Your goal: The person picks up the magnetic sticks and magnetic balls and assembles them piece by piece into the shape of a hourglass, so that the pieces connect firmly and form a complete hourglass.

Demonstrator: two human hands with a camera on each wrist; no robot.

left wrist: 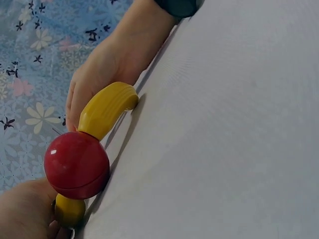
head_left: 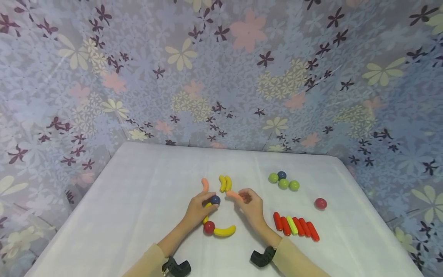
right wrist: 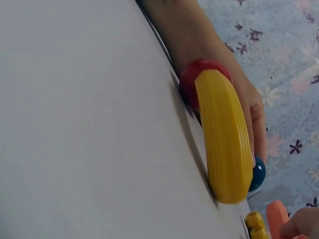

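Observation:
My left hand (head_left: 199, 209) holds a dark blue ball (head_left: 215, 199) between thumb and fingers, low at the tabletop. Partly beneath that hand lies a toy banana (head_left: 206, 219), its near end against a red ball (head_left: 209, 227). From the red ball a second toy banana (head_left: 225, 231) curves off to the right; it looms large in the right wrist view. With thumb and fingertips my right hand (head_left: 252, 204) pinches a curved orange piece (head_left: 234, 195), just right of the blue ball. Another curved orange piece (head_left: 205, 184) lies beyond the left hand, near two toy bananas (head_left: 225, 183) side by side.
On the right of the white table (head_left: 145, 184), red sticks (head_left: 300, 226) lie in a row with one yellow-green stick (head_left: 292, 225). Behind them are green balls (head_left: 283, 184), a blue ball (head_left: 282, 175) and a red ball (head_left: 320, 203). Flowered cloth (head_left: 221, 77) hangs behind the table.

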